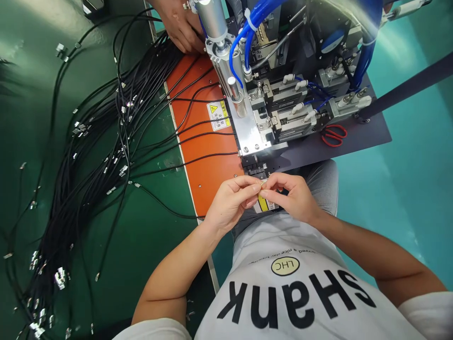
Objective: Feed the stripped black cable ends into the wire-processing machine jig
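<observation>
My left hand (233,198) and my right hand (293,193) meet in front of my lap, thumbs and forefingers pinched almost tip to tip. Between them shows a thin, light-coloured wire end (263,184). A black cable (166,205) runs from the left and passes behind my left wrist; its join to the wire is hidden by my hand. Beneath my fingers is a yellow and white label (264,204). Just beyond my fingertips lies the black front block (256,169) of a metal machine (253,127), with several black cables leading into its left side.
A thick bundle of black cables (102,137) with metal connectors lies across the green table (159,255). The orange plate (201,182) carries a warning label (218,115). Another person's hand (184,28) rests at the back. Red-handled scissors (333,135) lie right of the machine.
</observation>
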A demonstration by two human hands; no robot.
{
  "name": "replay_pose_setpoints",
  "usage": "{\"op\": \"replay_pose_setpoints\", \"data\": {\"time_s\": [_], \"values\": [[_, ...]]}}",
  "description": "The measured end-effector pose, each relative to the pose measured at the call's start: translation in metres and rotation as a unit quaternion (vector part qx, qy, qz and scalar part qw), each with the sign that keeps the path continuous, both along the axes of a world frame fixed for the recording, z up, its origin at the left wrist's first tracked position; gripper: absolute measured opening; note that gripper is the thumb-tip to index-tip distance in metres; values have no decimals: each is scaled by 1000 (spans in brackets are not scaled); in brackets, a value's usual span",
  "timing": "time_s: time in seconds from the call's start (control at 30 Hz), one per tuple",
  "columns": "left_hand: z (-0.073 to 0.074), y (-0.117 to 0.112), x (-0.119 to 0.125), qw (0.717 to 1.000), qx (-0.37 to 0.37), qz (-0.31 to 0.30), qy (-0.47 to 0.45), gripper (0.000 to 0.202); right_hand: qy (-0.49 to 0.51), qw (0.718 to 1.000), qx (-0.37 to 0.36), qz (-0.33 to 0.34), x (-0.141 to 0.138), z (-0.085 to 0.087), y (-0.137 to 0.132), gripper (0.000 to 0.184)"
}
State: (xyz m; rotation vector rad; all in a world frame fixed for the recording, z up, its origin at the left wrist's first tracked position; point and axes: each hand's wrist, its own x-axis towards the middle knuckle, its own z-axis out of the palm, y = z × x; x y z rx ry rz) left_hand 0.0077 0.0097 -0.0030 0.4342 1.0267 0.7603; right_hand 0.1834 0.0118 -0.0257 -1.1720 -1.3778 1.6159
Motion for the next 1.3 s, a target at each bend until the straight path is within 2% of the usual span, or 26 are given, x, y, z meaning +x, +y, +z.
{"op": "replay_pose_setpoints", "data": {"time_s": [0.63, 0.87, 1.13, 1.23, 1.3], "values": [[1, -3, 3, 999, -4, 43, -2, 17, -29, 997, 75, 0, -2, 3, 1, 11], [1, -4, 2, 999, 9, 34, 6, 15, -42, 993, 113, -11, -2, 2, 0, 13], [-2, -9, 11, 996, 16, 86, 11, 16, -47, 990, 133, -28, -6, -1, -3, 14], [-5, -11, 13, 994, 34, 100, 31, 15, -75, 986, 147, -38, -6, -3, -3, 15], [-7, -13, 12, 993, 46, 93, 62, 17, -88, 987, 136, -15, -3, -3, 0, 12]]}}
